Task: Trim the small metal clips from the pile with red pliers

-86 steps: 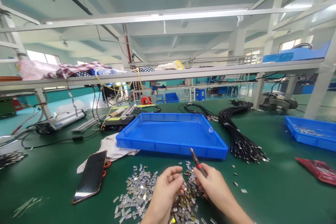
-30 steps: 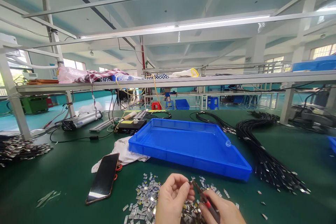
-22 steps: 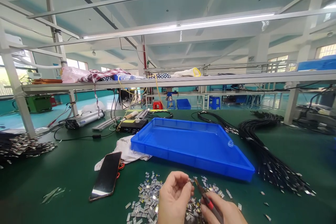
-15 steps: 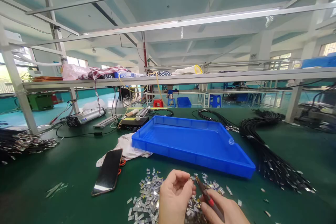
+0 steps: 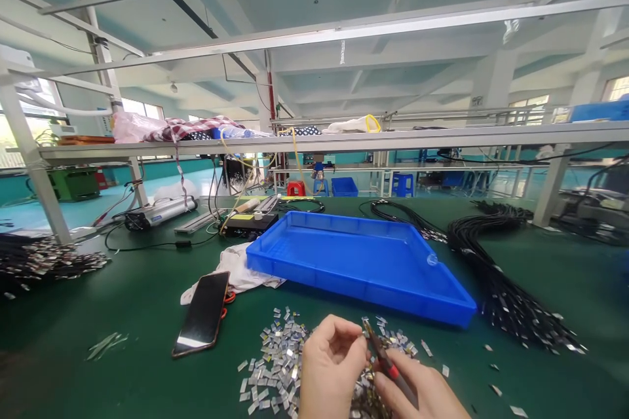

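Note:
My left hand point(image 5: 330, 366) is closed in a pinch above a heap of small silvery metal pieces point(image 5: 280, 360). What sits at its fingertips is mostly hidden; it seems to be one of those little pieces. In my right hand point(image 5: 425, 387) is a pair of pliers point(image 5: 388, 363) with dark jaws and a red band on the grip. The jaw tips point up and left, right beside my left fingertips. Whether they touch the held piece I cannot tell.
A shallow blue tray point(image 5: 361, 294) stands just beyond my hands. To the left lie a phone point(image 5: 202, 314) and a white cloth point(image 5: 238, 268). Black cable bundles lie at the right point(image 5: 511, 294) and far left point(image 5: 44, 262). A shelf point(image 5: 324, 143) spans the back.
The view has tipped down slightly, so the background sits a little higher. My hands keep almost the same pose, with the plier tips still beside my left fingertips.

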The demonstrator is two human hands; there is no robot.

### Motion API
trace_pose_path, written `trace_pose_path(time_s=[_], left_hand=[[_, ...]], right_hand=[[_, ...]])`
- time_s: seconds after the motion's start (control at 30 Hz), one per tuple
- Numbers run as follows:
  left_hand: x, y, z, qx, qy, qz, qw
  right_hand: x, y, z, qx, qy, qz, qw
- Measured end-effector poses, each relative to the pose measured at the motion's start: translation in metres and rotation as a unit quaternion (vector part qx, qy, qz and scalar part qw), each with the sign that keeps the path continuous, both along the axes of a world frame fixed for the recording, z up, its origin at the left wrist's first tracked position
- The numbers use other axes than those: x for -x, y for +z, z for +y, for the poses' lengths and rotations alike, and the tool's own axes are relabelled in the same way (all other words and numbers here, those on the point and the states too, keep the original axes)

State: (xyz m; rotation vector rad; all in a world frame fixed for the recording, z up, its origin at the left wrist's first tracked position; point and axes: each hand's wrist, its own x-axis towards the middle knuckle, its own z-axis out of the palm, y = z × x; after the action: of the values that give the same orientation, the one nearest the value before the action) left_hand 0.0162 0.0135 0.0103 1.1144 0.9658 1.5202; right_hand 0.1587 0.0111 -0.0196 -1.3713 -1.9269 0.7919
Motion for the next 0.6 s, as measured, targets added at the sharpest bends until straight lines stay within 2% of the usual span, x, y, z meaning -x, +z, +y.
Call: trace_pose_path(time_s=[0.37, 0.6], left_hand=[[0.0013, 0.0011, -0.0016, 0.005, -0.005, 0.013, 1.0], [0.0019, 0.0027, -0.0022, 0.007, -0.017, 0.009, 1.0]], right_hand=[[0.0, -0.005, 0.0007, -0.012, -0.013, -0.04, 0.999], [-0.0003, -0.0079, 0.0013, 0.009, -0.005, -0.012, 1.0]])
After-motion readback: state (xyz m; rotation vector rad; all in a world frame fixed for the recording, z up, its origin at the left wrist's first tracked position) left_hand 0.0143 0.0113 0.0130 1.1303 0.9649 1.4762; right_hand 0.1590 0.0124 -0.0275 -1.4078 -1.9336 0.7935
